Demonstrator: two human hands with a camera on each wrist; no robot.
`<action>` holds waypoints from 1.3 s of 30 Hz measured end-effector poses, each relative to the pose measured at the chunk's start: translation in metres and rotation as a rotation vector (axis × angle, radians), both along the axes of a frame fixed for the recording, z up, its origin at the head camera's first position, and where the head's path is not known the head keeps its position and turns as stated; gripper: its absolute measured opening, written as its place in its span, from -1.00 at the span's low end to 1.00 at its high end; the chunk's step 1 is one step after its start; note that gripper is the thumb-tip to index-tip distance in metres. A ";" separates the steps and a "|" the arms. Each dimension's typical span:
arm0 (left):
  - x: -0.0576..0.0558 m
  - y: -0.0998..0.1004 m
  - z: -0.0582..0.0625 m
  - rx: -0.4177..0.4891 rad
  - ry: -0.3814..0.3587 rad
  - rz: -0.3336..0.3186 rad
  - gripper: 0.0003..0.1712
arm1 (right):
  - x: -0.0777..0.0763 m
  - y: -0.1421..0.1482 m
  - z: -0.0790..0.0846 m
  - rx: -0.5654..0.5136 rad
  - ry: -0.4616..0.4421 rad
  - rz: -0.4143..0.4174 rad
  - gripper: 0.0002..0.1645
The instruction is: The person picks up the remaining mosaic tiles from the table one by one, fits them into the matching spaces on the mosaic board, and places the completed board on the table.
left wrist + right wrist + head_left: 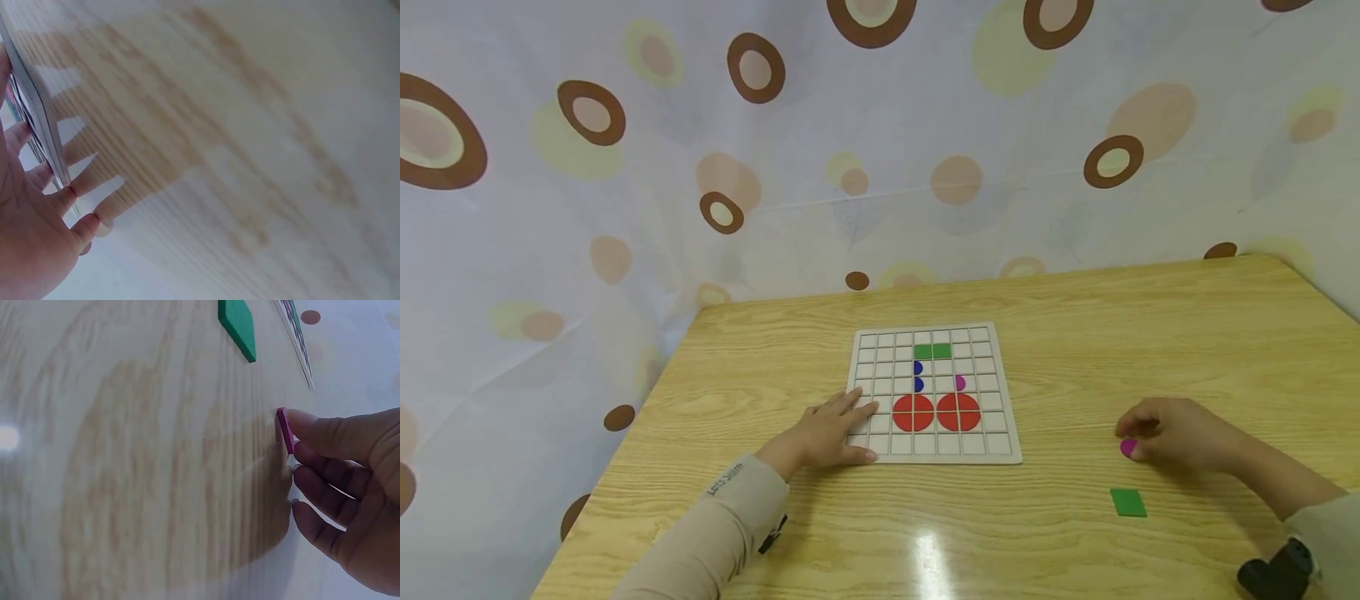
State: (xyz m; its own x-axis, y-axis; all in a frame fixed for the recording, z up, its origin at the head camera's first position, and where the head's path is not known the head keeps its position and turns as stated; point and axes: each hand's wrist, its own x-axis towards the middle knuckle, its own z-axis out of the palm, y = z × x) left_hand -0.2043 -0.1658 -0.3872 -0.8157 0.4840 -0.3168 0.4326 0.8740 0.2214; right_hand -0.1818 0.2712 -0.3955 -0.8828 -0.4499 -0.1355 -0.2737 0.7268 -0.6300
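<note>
A white gridded board (880,446) lies on the table with flat coloured pieces in some of its squares. Red quarter pieces make up two discs, and green squares (932,352), two blue half-discs (918,384) and a magenta half-disc (960,382) are above them. My left hand (831,432) rests spread on the board's left edge, its fingers straight. To the right of the board, my right hand (1180,435) pinches a magenta half-disc piece (285,430) between thumb and fingers, at the tabletop. Close by lies a loose green square (1128,502).
The wooden table (760,358) runs back to a patterned curtain (910,150) on the far and left sides. Glare shows on the near tabletop. Dark devices sit at both wrists.
</note>
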 end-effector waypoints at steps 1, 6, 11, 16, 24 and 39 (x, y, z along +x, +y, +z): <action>0.000 0.000 0.000 0.002 0.001 -0.001 -0.16 | 0.000 0.000 -0.001 0.016 0.019 0.009 -0.78; -0.002 0.000 -0.003 -0.004 0.000 -0.001 -0.16 | -0.002 -0.001 -0.004 0.074 0.096 0.053 -0.86; -0.001 0.000 -0.007 -0.005 0.005 -0.006 -0.15 | -0.001 -0.001 -0.005 0.072 0.091 0.072 -0.87; 0.000 0.000 -0.007 0.002 0.008 -0.005 -0.15 | 0.002 -0.004 -0.005 0.047 0.048 0.060 -0.86; 0.002 -0.001 -0.006 0.000 0.006 0.000 -0.16 | 0.006 -0.007 0.000 -0.019 0.008 0.004 -0.86; -0.001 -0.002 -0.007 -0.024 0.023 -0.009 -0.16 | 0.001 -0.017 0.005 -0.091 0.024 -0.072 -0.89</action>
